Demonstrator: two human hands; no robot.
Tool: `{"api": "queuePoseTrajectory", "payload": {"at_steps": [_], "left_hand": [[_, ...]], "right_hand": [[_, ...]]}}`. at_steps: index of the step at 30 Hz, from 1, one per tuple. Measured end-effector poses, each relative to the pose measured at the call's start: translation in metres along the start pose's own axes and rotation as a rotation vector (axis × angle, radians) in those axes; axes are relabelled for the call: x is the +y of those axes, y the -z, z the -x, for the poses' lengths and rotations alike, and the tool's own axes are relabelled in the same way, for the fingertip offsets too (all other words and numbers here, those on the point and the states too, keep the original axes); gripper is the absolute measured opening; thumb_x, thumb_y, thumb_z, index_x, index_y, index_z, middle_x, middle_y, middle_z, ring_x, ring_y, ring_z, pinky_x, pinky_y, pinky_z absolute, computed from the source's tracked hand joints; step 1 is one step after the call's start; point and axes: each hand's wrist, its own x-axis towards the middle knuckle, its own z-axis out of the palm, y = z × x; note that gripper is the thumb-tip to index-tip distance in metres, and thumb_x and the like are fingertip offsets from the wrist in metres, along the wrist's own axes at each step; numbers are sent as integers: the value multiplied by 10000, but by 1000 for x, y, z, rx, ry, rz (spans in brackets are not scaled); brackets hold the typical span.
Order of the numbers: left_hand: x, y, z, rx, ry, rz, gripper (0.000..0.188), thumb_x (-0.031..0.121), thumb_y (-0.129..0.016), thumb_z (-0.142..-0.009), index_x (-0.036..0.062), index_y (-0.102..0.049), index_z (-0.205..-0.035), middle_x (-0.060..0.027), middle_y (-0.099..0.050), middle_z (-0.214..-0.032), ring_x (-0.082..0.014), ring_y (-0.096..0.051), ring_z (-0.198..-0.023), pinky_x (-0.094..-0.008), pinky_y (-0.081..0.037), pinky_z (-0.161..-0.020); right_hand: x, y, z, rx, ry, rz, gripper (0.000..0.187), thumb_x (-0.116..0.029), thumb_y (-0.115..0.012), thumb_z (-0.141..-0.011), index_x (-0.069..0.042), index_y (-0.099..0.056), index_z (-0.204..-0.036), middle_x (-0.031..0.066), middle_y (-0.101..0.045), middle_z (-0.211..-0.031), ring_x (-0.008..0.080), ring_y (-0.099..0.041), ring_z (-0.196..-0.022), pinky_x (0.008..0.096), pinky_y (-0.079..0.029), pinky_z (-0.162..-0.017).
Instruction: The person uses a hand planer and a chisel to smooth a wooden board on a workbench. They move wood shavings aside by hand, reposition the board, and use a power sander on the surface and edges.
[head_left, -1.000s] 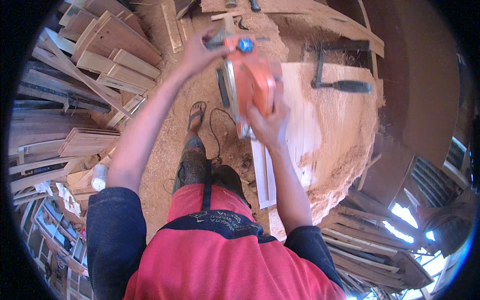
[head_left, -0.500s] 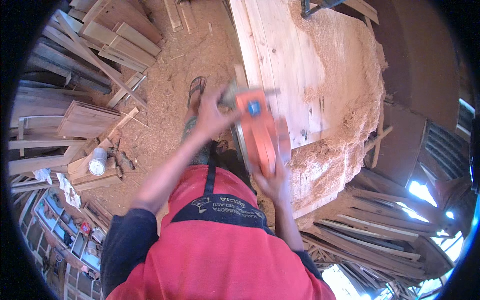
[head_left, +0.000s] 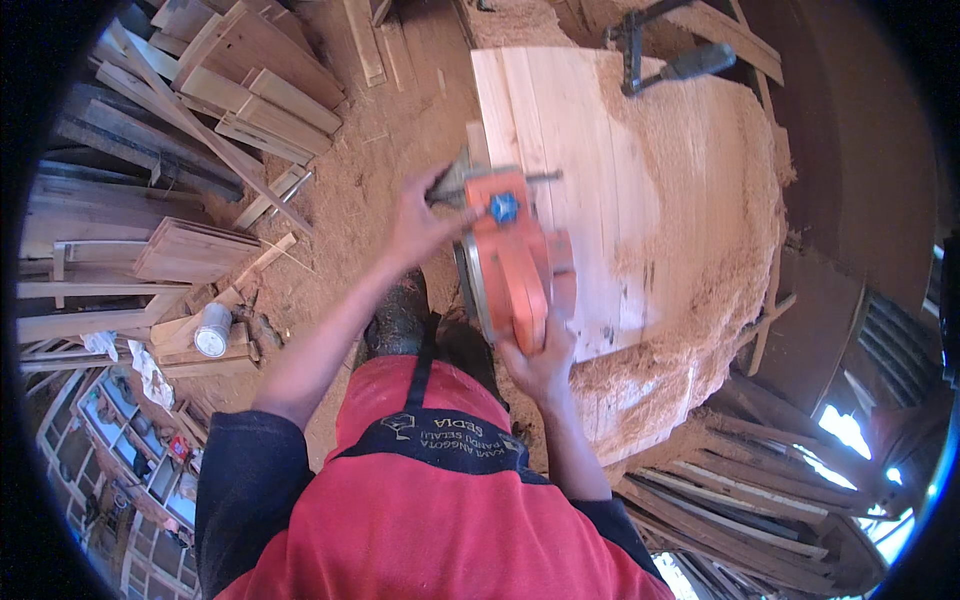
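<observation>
An orange electric planer (head_left: 520, 285) with a blue front knob (head_left: 503, 207) rests along the left edge of a pale wooden panel (head_left: 585, 150). My right hand (head_left: 543, 368) is wrapped round its rear handle, at the near end. My left hand (head_left: 415, 222) grips the front left side by a grey metal guide (head_left: 453, 180), with its thumb reaching toward the knob. The planer's sole and the wood under it are hidden.
Heaps of wood shavings (head_left: 725, 235) cover the panel's right side and near end. A dark-handled clamp (head_left: 690, 65) holds the far right. Stacked boards (head_left: 270, 105) lean at left, near a tin can (head_left: 212, 330). More planks (head_left: 730, 500) lie at the lower right.
The planer has moved forward along the panel's left edge, with both hands still on it. My view has shifted, so more of the clamp shows and the sandalled foot is no longer visible.
</observation>
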Motion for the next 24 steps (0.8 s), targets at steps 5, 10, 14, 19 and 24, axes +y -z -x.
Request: {"api": "queuePoseTrajectory", "payload": {"at_steps": [5,10,14,19,24], "left_hand": [[24,69,-178,-87,-4,-40,837,510,-815,-769,-24,-567,-1365,-201,-651,-1275,-262,-623,-1180,-362,-463,-1030],[18,98,-256,-32,-45,34,887,513,-813,-781,-75,-525,-1379,-214,-622,-1315,-247,-612,-1187,-331,-470,-1014],[6,62,-179,-91,-38,19,797,522,-779,-812,-29,-583,-1355,-167,-696,-1210,-213,-660,-1091,-326,-493,-964],[18,-15,42,21,1,-19,795,417,-869,-702,-6,-604,-1320,-184,-646,-1172,-281,-602,-1115,-405,-470,-984],[25,-56,202,-106,18,-117,902,401,-871,-709,-17,-503,-1418,-207,-519,-1216,-354,-480,-1187,-457,-386,-1064]], "right_hand": [[-69,-29,-181,183,228,-165,335,-167,-723,-734,-24,-633,-1022,208,-650,-846,380,-654,-816,448,-523,-733],[-90,-42,-254,189,276,-88,311,-238,-709,-746,-13,-650,-954,208,-657,-857,380,-654,-806,441,-521,-735],[-51,-31,-181,183,221,-111,363,-205,-717,-748,-9,-636,-1043,212,-670,-893,383,-672,-820,435,-526,-720],[20,4,32,39,15,-7,431,-165,-759,-746,-24,-620,-1129,214,-679,-896,385,-697,-812,437,-547,-689],[62,32,188,27,-166,-13,317,-170,-765,-728,-45,-645,-994,163,-675,-793,368,-691,-713,448,-533,-631]]}}
